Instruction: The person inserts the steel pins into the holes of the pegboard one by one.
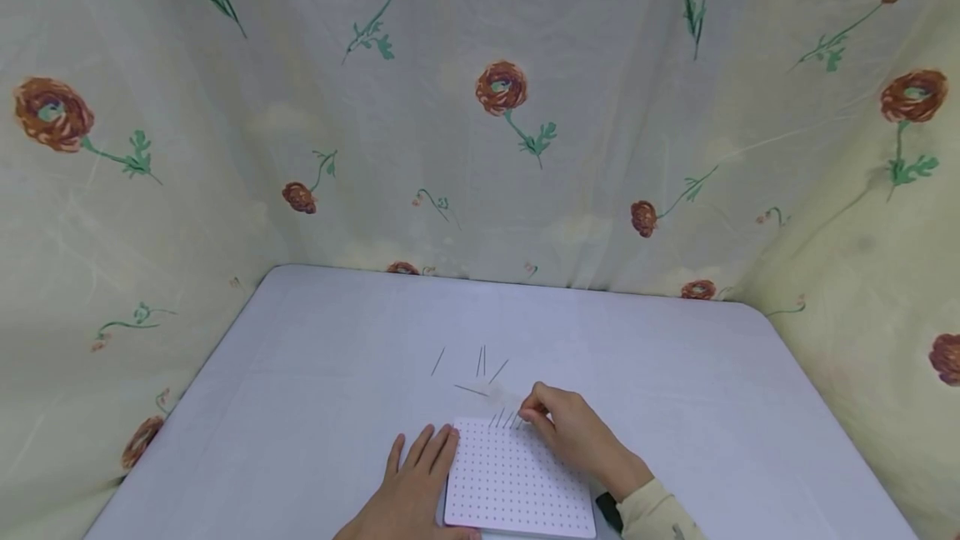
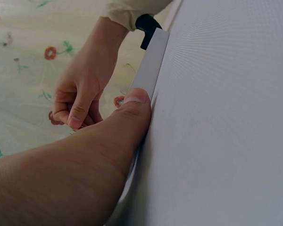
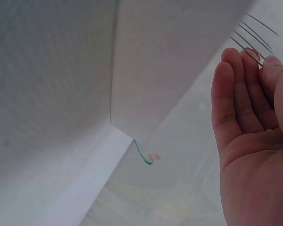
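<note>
A white pegboard [image 1: 517, 482] with rows of small holes lies at the table's near side. Several thin metal pins [image 1: 504, 420] stand tilted in its far row. Over the right part of that row, my right hand [image 1: 577, 436] pinches another thin metal pin [image 3: 254, 57] between thumb and fingertips; its lower end cannot be made out. My left hand [image 1: 416, 482] rests at the board's left edge with fingers extended, and its thumb [image 2: 137, 101] presses against the near side. Beyond the board, several loose pins [image 1: 438, 361] lie scattered on the table.
The white table [image 1: 300, 373] has rounded far corners. A flower-printed curtain [image 1: 577, 215] hangs behind it and along both sides. A black object [image 1: 609, 511] sits at the right wrist, beside the board's right edge.
</note>
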A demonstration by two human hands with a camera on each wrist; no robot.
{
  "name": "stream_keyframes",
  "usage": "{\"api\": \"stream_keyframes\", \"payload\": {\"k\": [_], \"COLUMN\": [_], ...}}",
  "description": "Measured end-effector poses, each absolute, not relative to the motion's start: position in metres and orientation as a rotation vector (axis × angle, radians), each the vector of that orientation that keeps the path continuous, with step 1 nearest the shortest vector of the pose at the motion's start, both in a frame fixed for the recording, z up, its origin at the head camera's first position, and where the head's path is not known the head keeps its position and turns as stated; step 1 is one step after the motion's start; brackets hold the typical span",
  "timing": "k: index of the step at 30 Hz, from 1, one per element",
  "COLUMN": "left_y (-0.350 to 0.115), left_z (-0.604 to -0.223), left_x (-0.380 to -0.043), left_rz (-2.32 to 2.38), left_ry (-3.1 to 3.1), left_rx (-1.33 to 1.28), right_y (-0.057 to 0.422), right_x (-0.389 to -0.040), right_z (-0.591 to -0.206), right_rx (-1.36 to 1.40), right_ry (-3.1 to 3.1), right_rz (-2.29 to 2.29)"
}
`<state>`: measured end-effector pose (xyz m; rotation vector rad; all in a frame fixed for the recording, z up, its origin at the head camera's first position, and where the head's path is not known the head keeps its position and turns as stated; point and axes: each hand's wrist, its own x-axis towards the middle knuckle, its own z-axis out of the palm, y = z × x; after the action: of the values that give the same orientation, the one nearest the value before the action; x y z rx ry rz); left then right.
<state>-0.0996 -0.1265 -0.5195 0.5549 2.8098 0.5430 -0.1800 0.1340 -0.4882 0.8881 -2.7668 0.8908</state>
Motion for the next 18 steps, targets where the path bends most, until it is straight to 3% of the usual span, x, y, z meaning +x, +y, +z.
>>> {"api": "stream_keyframes", "payload": {"k": [18], "left_y": [-0.127], "left_z": [-0.5205], "left_x": [-0.0991], "left_rz": [0.541], "left_ry": [2.818], "left_rx": [0.568], "right_y": [0.135], "right_x": [-0.1777], "right_z": [-0.486], "right_rx": [0.829], "right_ry": [-2.839], "right_rz": [0.951]}}
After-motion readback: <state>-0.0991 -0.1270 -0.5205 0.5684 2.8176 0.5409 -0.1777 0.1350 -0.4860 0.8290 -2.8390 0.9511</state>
